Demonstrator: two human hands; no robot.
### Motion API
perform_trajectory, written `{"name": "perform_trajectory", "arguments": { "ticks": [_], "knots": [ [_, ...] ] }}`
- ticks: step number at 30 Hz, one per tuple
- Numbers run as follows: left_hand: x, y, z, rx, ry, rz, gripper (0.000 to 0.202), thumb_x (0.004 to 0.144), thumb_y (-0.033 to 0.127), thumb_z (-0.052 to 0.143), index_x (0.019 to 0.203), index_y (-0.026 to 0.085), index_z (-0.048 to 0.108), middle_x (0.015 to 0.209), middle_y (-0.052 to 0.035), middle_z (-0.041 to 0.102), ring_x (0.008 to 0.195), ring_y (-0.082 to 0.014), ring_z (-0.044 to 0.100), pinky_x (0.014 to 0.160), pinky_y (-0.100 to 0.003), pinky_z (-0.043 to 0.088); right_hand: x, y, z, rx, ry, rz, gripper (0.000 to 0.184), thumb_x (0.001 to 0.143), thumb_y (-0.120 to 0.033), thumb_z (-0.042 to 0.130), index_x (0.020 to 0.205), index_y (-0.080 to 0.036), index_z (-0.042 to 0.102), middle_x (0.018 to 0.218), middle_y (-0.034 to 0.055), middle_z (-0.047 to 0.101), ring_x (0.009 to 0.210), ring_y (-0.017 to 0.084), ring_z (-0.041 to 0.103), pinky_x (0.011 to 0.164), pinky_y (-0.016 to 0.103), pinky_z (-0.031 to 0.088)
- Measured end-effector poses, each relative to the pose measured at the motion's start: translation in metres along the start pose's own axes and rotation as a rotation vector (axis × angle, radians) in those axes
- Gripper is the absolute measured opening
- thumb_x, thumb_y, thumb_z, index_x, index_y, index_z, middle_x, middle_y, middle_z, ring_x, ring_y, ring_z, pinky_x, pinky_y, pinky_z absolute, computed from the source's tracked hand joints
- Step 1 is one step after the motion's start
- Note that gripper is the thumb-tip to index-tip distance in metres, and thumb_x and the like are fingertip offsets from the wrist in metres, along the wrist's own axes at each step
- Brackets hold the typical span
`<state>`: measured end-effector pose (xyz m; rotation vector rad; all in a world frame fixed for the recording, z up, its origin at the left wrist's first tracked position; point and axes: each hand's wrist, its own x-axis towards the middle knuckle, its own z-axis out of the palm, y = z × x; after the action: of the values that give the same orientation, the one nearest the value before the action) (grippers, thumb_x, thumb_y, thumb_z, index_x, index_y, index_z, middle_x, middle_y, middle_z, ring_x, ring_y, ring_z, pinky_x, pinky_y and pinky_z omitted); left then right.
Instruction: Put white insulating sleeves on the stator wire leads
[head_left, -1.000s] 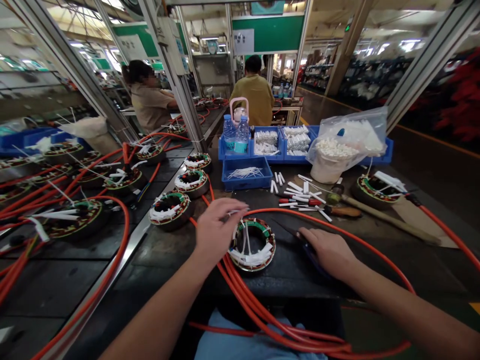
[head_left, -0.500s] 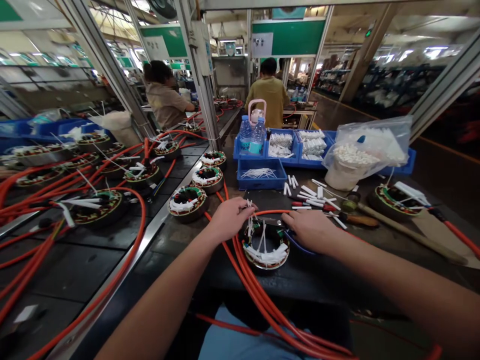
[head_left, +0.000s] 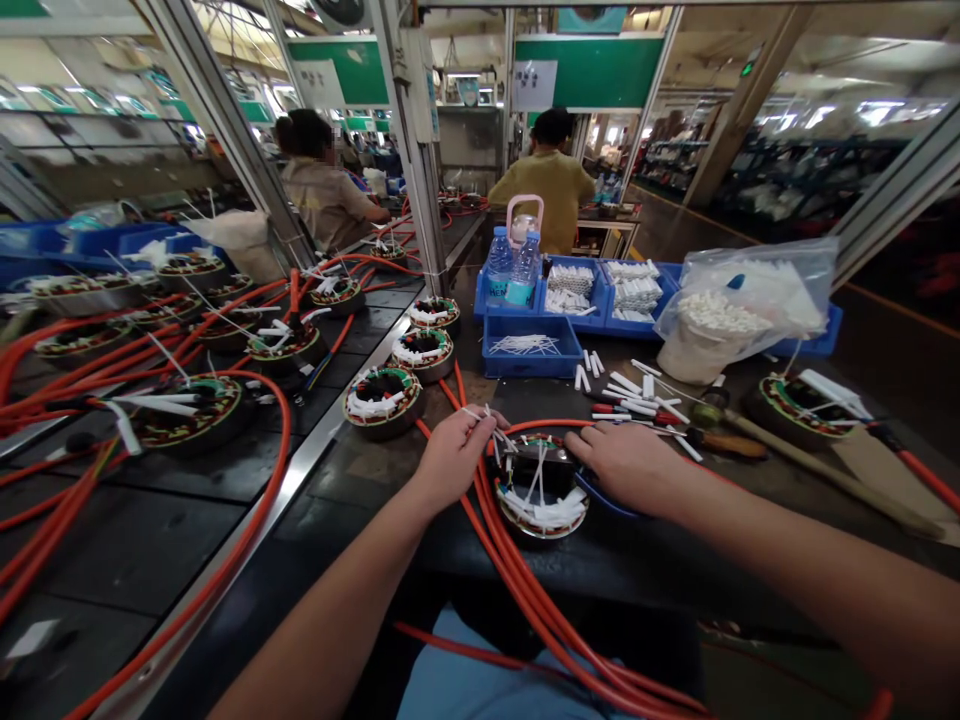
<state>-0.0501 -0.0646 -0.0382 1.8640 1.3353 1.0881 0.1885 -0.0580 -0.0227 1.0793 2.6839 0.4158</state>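
A ring-shaped motor stator (head_left: 544, 515), with copper windings and white sleeves along its near side, rests on the dark bench in front of me. Thin white ties (head_left: 538, 470) stand up from its ring. At its far left edge, my left hand (head_left: 456, 455) pinches the ends of thin white ties between thumb and fingers. My right hand (head_left: 630, 462) lies at the stator's right side, fingers curled round blue-handled scissors (head_left: 600, 492). The blades reach over the stator's far side and are partly hard to make out. An orange cable runs behind the stator, between both hands.
Three more stators (head_left: 382, 402) line the left. Behind stand a blue tray of white ties (head_left: 531, 365), bins of white sleeves (head_left: 634, 290) and bottles (head_left: 523, 270). Loose sleeves, a wooden-handled tool (head_left: 727, 443) and another stator (head_left: 799, 410) lie right. Orange cables (head_left: 517, 590) cross the front.
My left hand has moved slightly down and left with the tie ends. The scissor blades have dropped lower over the stator. The whole view has shifted a little.
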Motion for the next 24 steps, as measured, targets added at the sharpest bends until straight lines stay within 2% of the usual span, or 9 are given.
{"name": "perform_trajectory", "arguments": {
  "ticks": [5,7,9,10,12,14,17,20,24],
  "knots": [
    [0.003,0.0,0.0,0.037,0.028,0.023,0.029,0.087,0.029,0.038,0.077,0.017,0.062,0.08,-0.0034,0.064,0.081,-0.0162,0.058,0.078,-0.027,0.043,0.004,0.0,0.002,-0.017,0.008,-0.033,0.029,0.084,-0.01,0.041,0.11,-0.013,0.053,0.085,0.0091,0.062,0.077,0.022,0.06,0.058,0.028,0.037],
    [0.002,-0.002,-0.003,0.032,0.125,-0.002,0.03,0.087,0.031,0.038,0.076,0.016,0.061,0.087,-0.0056,0.063,0.08,-0.016,0.058,0.075,-0.027,0.044,-0.009,0.006,0.006,-0.018,0.014,0.009,0.028,0.082,-0.01,0.042,0.108,-0.014,0.053,0.083,0.0086,0.062,0.076,0.021,0.06,0.057,0.027,0.036],
    [-0.001,-0.002,-0.007,-0.049,0.223,-0.069,0.03,0.087,0.035,0.037,0.079,0.015,0.058,0.091,-0.007,0.062,0.071,-0.0141,0.058,0.065,-0.026,0.045,-0.028,0.014,0.011,-0.012,0.016,0.059,0.028,0.081,-0.011,0.044,0.107,-0.014,0.054,0.084,0.0084,0.062,0.075,0.021,0.06,0.056,0.027,0.035],
    [-0.004,0.0,-0.009,-0.119,0.229,-0.125,0.031,0.087,0.037,0.037,0.08,0.015,0.057,0.088,-0.0066,0.063,0.065,-0.0127,0.057,0.058,-0.024,0.044,-0.04,0.017,0.012,-0.004,0.019,0.073,0.028,0.08,-0.011,0.045,0.107,-0.015,0.054,0.086,0.0084,0.062,0.076,0.02,0.059,0.057,0.027,0.035],
    [-0.008,0.008,-0.012,-0.264,0.095,-0.265,0.03,0.084,0.041,0.042,0.085,0.015,0.057,0.075,-0.0034,0.064,0.052,-0.0106,0.054,0.049,-0.021,0.041,-0.062,0.019,0.014,0.023,0.023,0.068,0.032,0.078,-0.012,0.046,0.109,-0.016,0.053,0.091,0.0082,0.062,0.077,0.02,0.059,0.059,0.028,0.037],
    [-0.01,0.02,-0.01,-0.317,-0.193,-0.37,0.026,0.079,0.038,0.05,0.09,0.015,0.059,0.064,-0.0002,0.063,0.05,-0.0109,0.054,0.047,-0.02,0.041,-0.076,0.015,0.011,0.057,0.01,0.044,0.035,0.077,-0.011,0.045,0.11,-0.018,0.053,0.092,0.0074,0.063,0.076,0.02,0.059,0.061,0.029,0.037],
    [-0.005,0.035,0.0,-0.26,-0.578,-0.383,0.023,0.074,0.029,0.056,0.091,0.016,0.061,0.064,0.0014,0.064,0.056,-0.0128,0.059,0.052,-0.021,0.043,-0.077,0.003,0.0,0.119,-0.036,0.01,0.032,0.077,-0.011,0.044,0.105,-0.019,0.054,0.088,0.0062,0.063,0.073,0.019,0.059,0.06,0.028,0.037],
    [0.005,0.041,0.009,-0.138,-0.7,-0.278,0.017,0.074,0.031,0.055,0.075,0.015,0.062,0.062,0.0017,0.062,0.057,-0.0117,0.057,0.053,-0.019,0.041,-0.063,-0.007,-0.012,0.161,-0.065,-0.02,0.023,0.076,-0.014,0.047,0.096,-0.019,0.056,0.081,0.0052,0.062,0.071,0.02,0.059,0.058,0.028,0.034],
    [0.01,0.042,0.008,-0.002,-0.675,-0.166,0.029,0.079,0.037,0.051,0.062,0.015,0.06,0.056,0.0026,0.06,0.051,-0.0093,0.051,0.05,-0.018,0.037,-0.051,-0.009,-0.016,0.183,-0.064,-0.063,0.017,0.077,-0.016,0.046,0.092,-0.019,0.055,0.077,0.0047,0.062,0.067,0.02,0.058,0.055,0.027,0.031]
  ]
}}
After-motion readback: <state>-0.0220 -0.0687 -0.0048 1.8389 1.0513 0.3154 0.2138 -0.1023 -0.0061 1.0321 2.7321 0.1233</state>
